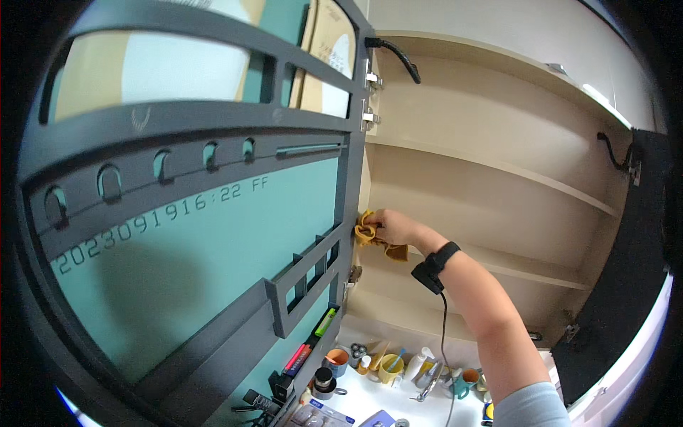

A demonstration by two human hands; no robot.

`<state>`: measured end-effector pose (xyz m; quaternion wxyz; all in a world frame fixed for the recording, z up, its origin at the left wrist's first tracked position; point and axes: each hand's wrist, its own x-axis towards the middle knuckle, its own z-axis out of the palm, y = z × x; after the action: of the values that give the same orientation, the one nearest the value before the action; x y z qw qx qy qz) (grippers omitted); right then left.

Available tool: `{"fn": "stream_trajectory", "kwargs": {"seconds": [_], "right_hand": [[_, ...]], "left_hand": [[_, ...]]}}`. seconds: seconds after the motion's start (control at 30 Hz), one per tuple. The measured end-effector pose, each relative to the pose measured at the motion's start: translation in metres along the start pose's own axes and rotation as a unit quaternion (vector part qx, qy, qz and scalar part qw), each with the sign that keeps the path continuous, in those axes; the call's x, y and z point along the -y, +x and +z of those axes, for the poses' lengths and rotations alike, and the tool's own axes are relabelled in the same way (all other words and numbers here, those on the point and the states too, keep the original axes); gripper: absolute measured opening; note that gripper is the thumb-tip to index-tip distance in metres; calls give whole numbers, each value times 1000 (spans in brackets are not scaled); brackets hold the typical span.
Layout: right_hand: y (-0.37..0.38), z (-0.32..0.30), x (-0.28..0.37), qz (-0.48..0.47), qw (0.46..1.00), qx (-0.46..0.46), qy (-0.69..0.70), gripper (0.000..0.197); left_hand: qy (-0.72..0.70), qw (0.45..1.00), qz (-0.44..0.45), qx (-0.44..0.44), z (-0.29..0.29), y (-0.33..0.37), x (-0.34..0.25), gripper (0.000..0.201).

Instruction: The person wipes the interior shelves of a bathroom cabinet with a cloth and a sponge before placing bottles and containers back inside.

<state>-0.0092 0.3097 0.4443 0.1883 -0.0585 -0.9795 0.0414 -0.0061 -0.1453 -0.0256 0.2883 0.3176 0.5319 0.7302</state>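
Observation:
My right hand [395, 227] is closed around a crumpled mustard-yellow cloth [396, 252]. It presses the cloth toward the left inner side of a beige wall cabinet [491, 164], near the hinge side of the open left door. A loose corner of the cloth hangs below my fingers. On my right wrist is a black strap with a small black device [429, 275], and a dark cable runs down from it. The fingertips are partly hidden by the cloth. My left hand is out of view.
The open grey door [313, 213] with teal panels and holders fills the left. A black door [605, 285] stands open at right. Cabinet shelves [491, 160] cross the middle. Below, a white counter [366, 391] bears a faucet [429, 384], a yellow cup [390, 370] and several bottles.

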Motion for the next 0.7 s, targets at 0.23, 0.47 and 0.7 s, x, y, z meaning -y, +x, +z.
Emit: {"fn": "stream_trajectory", "kwargs": {"seconds": [0.23, 0.47, 0.7], "right_hand": [[49, -45, 12, 123, 839, -421, 321, 30], [74, -33, 21, 246, 900, -309, 183, 43], [46, 17, 30, 297, 891, -129, 319, 32]], "left_hand": [[351, 930, 62, -90, 29, -1, -35, 15], [325, 939, -3, -116, 22, -19, -17, 19], [422, 904, 33, -50, 28, 2, -30, 17]]}}
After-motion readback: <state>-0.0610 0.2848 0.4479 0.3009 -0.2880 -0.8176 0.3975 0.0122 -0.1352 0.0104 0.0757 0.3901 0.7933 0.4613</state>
